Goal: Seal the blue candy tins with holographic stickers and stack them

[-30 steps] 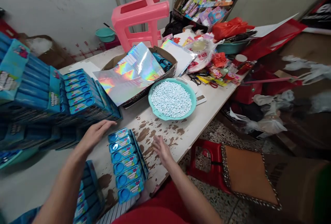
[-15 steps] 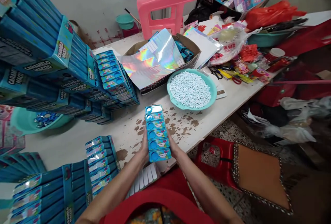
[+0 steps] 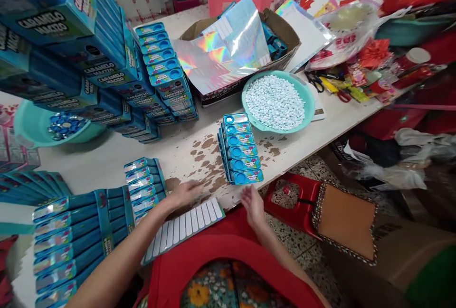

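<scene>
A row of several small blue boxes (image 3: 243, 151) marked "Caramelo Macizo" stands on the table, each with a round hole in its end. My right hand (image 3: 253, 205) is just in front of the row's near end, empty, its fingers loosely extended. My left hand (image 3: 187, 194) reaches over the tabletop to the left of the row, fingers stretched out and holding nothing. Below it, at the table's front edge, lies a sheet of white label strips (image 3: 187, 222). Close to my left forearm is another group of blue boxes (image 3: 144, 187).
Tall stacks of packed blue boxes (image 3: 107, 68) rise at the left, beside a teal bowl (image 3: 26, 125) of blue wrapped pieces. A teal basin (image 3: 309, 108) holds pale blue candies. Behind it sits a carton (image 3: 290, 32) topped by shiny sheets. A red stool (image 3: 302, 215) stands right.
Both hands have let go of the row of blue boxes, which now stands on the table near the basin. My left hand has moved left, and the label sheet shows more fully.
</scene>
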The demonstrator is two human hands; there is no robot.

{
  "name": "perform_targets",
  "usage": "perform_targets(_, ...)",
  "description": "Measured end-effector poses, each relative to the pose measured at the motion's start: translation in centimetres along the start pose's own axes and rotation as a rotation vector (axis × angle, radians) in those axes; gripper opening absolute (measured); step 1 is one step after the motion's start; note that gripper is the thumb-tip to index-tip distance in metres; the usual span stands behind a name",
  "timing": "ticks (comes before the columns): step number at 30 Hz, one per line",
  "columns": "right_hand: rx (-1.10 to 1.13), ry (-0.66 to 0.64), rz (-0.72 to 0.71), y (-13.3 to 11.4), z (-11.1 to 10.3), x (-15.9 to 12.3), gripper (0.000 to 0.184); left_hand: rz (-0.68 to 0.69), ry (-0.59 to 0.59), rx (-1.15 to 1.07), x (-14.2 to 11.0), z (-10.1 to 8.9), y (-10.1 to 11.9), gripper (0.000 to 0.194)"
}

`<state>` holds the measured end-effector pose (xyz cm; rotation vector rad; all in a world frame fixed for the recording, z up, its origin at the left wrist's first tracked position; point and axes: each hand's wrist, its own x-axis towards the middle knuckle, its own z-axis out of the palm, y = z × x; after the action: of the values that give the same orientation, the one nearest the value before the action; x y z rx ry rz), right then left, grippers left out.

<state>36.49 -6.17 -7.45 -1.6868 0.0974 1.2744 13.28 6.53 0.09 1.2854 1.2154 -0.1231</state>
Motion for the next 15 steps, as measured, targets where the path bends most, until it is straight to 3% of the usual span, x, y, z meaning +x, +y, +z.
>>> perform_targets(2,-0.166,-0.214,0.040,2.5,0.1,-1.8,0.056,-0.049,-0.125,0.214,-2.1,0.2,-2.7,0.072)
perform_targets(4,-0.327,-0.430,-0.019,3.9,1.1,-2.6,0.068,-0.041,-0.206,0.343,-3.0,1.3,-4.4,0.058)
perform_targets(5,-0.395,-0.521,-0.055,4.3,1.7,-2.7,0.071,-0.023,-0.205,0.377,-3.0,1.9,-4.9,0.046)
perform_targets(7,-0.493,-0.632,-0.103,4.6,2.8,-2.1,0.057,0.030,-0.144,0.400,-2.1,3.2,-5.5,0.023)
perform_targets(10,-0.539,-0.594,-0.174,4.5,3.1,-0.4,0.031,0.089,-0.028,0.397,-0.1,4.0,-5.5,0.016)
perform_targets(15,-0.518,-0.402,-0.263,3.2,0.3,1.6,0.030,0.008,-0.057,0.437,0.9,2.8,-5.0,0.017)
